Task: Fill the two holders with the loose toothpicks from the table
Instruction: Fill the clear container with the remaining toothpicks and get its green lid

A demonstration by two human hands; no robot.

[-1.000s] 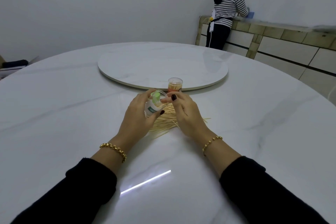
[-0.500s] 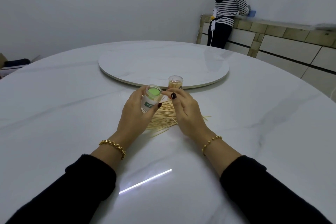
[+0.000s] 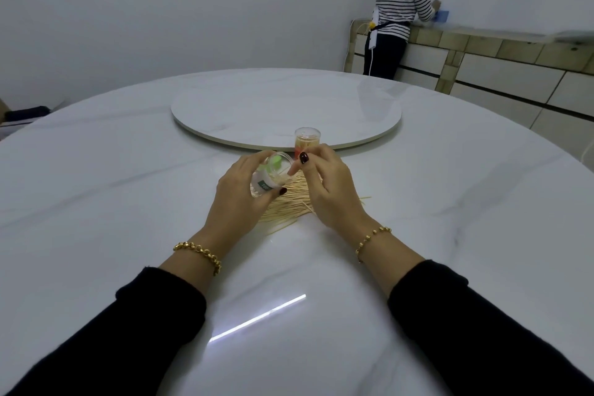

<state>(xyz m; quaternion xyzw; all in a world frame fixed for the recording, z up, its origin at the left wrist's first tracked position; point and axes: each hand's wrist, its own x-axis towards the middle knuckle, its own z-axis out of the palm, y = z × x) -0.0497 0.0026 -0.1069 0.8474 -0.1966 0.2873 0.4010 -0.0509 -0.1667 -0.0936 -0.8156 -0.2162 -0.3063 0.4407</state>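
Holding: left hand (image 3: 236, 202), fingers curled round tilted green holder (image 3: 267, 179)
Right hand (image 3: 332, 193): fingers together at its mouth; pinching what, cannot tell
Toothpicks (image 3: 289, 206): heaped on table (image 3: 128, 202) beneath hands
Second holder (image 3: 307, 141): upright, just behind

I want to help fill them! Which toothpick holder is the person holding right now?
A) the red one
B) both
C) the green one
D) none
C: the left hand grips the tilted green holder, while the red holder stands alone on the table.

Tilted clear holder (image 3: 268, 178) in left hand (image 3: 236, 199)
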